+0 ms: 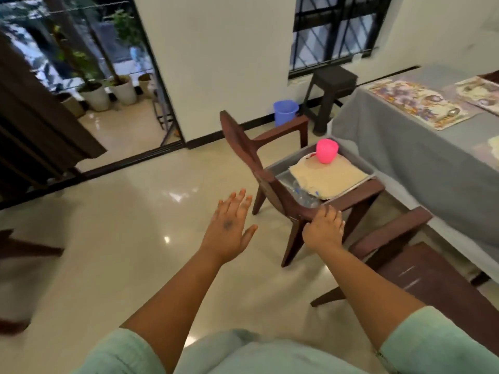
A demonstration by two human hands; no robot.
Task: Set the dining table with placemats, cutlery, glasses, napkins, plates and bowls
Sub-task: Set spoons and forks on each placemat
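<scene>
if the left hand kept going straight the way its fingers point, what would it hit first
Most likely the back of the wooden chair. The open left hand points up and slightly right, with only bare floor between. Depth is hard to judge from this one view, so it could pass just left of it.

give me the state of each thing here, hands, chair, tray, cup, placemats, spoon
left hand: open, fingers spread, holding nothing
right hand: gripping the chair's near armrest
chair: upright on the floor beside the table, carrying the tray
tray: resting on the chair seat, holding items
pink cup: sitting in the tray on a beige mat
placemats: laid flat on the grey tablecloth
spoon: lying on the nearer placemat
</scene>
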